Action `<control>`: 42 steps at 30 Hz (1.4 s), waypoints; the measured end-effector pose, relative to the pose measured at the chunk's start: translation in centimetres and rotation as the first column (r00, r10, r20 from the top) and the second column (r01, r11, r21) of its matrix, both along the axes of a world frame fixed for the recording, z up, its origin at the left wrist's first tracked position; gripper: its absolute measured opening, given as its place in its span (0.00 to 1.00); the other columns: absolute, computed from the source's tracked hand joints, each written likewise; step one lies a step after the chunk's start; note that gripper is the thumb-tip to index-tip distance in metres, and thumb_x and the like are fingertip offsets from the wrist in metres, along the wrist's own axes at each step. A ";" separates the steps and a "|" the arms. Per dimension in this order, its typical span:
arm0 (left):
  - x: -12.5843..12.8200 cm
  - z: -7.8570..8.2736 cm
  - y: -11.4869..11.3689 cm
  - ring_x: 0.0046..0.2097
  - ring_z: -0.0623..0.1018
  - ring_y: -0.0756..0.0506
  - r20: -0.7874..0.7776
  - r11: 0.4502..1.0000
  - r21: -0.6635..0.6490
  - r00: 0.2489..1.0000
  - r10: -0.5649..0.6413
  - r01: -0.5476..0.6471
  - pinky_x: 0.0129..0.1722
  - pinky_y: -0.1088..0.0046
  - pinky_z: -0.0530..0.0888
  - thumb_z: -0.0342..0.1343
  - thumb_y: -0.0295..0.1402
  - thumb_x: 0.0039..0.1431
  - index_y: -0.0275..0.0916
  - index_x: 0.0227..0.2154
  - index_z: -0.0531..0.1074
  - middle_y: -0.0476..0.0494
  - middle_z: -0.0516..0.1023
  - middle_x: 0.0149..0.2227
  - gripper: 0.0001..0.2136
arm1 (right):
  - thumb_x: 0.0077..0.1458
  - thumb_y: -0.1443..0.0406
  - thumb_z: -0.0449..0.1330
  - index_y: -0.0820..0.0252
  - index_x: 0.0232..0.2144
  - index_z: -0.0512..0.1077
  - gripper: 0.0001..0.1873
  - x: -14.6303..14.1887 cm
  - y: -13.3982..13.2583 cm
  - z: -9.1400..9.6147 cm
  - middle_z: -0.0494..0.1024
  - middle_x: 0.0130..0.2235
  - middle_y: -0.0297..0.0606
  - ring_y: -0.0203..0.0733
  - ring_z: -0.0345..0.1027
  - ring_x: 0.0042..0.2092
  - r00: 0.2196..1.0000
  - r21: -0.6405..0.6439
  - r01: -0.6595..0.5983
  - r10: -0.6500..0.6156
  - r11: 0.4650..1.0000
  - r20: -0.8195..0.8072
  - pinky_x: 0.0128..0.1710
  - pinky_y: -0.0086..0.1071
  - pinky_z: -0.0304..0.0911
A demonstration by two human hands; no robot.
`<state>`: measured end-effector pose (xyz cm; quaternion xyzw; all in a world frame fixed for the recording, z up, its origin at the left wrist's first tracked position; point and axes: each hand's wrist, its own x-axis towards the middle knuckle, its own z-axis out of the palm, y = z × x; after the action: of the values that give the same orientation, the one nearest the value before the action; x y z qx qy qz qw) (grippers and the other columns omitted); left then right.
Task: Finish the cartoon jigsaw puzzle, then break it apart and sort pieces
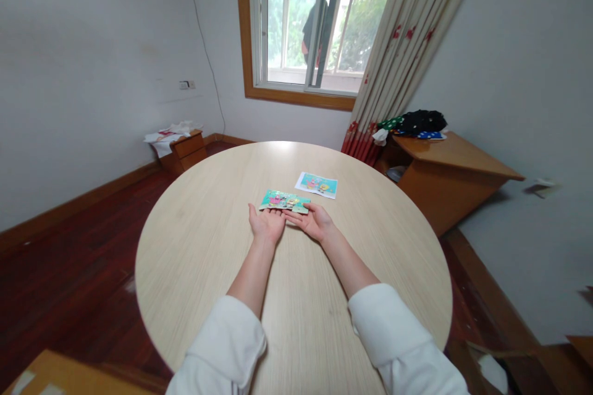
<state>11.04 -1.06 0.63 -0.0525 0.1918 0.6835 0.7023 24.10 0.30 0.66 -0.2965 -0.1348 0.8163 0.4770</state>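
Observation:
A small turquoise cartoon picture board (pixel 283 199) with pink and yellow figures sits at the middle of the round table. My right hand (pixel 315 220) has its thumb on the board's right end and its fingers beneath the near edge. Palm up, my left hand (pixel 269 224) reaches its outstretched fingers to the board's near edge, thumb spread away to the left. The tips of both hands' fingers come close together there; how far they go under the board is hidden. Just beyond, to the right, a paper sheet (pixel 317 185) with a similar cartoon picture lies flat.
The pale round wooden table (pixel 208 259) fills the middle. A tilted wooden cabinet (pixel 445 178) stands right with dark clothes (pixel 421 121) on top. Papers (pixel 169 135) cover a small drawer unit at left. Beyond the window (pixel 319 24), a person is partly visible; a curtain (pixel 407 42) hangs beside it.

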 end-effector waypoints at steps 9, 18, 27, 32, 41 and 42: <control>0.0 -0.1 0.0 0.52 0.72 0.40 -0.008 1.000 0.003 1.000 0.004 -0.004 0.51 0.57 0.70 0.42 0.53 0.56 0.37 0.52 0.63 0.31 0.68 0.53 0.29 | 0.60 0.69 0.44 0.70 0.46 0.62 0.14 -0.2 0.0 0.1 0.78 0.35 0.51 0.48 0.76 0.38 0.996 0.003 0.016 -0.016 1.000 0.090 0.37 0.48 0.72; 0.2 0.2 -0.4 0.52 0.73 0.41 -0.038 1.000 0.008 0.999 0.007 -0.006 0.48 0.59 0.72 0.41 0.52 0.57 0.36 0.50 0.65 0.30 0.68 0.52 0.27 | 0.56 0.77 0.50 0.68 0.38 0.66 0.09 -1.9 0.0 0.1 0.78 0.26 0.41 0.41 0.76 0.28 0.944 0.112 0.139 -0.166 0.984 0.285 0.30 0.34 0.75; 0.0 -0.1 -0.2 0.50 0.74 0.41 -0.026 1.000 0.022 1.000 0.004 -0.003 0.47 0.61 0.73 0.42 0.52 0.57 0.36 0.47 0.67 0.32 0.70 0.51 0.26 | 0.47 0.81 0.52 0.65 0.32 0.68 0.12 -3.3 0.5 -0.4 0.77 0.22 0.33 0.35 0.74 0.26 0.895 0.147 0.265 -0.300 0.953 0.329 0.34 0.32 0.76; 0.0 -0.1 -0.2 0.49 0.74 0.42 -0.009 1.000 0.023 1.000 0.002 -0.002 0.45 0.62 0.73 0.42 0.52 0.57 0.36 0.45 0.68 0.32 0.71 0.49 0.26 | 0.44 0.81 0.57 0.65 0.27 0.67 0.10 -3.6 0.6 -0.6 0.77 0.22 0.33 0.36 0.74 0.27 0.887 0.143 0.296 -0.327 0.944 0.327 0.31 0.30 0.76; 0.0 -0.1 0.0 0.47 0.74 0.42 -0.011 1.000 0.021 1.000 -0.001 0.001 0.45 0.64 0.73 0.42 0.52 0.57 0.35 0.45 0.68 0.32 0.71 0.47 0.26 | 0.36 0.82 0.63 0.64 0.20 0.68 0.13 -4.2 1.0 -1.0 0.76 0.21 0.32 0.34 0.72 0.25 0.857 0.146 0.347 -0.377 0.926 0.352 0.27 0.24 0.74; 0.0 -0.1 0.0 0.47 0.74 0.42 -0.012 1.000 0.020 1.000 -0.002 0.002 0.44 0.65 0.73 0.42 0.52 0.57 0.35 0.46 0.67 0.32 0.71 0.47 0.26 | 0.35 0.82 0.63 0.63 0.19 0.67 0.13 -4.2 1.0 -1.1 0.75 0.21 0.32 0.35 0.72 0.25 0.854 0.144 0.352 -0.380 0.925 0.354 0.27 0.24 0.73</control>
<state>11.00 -1.10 0.53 -0.0411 0.1890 0.6850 0.7024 19.86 1.33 -0.42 -0.4496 -0.1949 0.6329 0.5995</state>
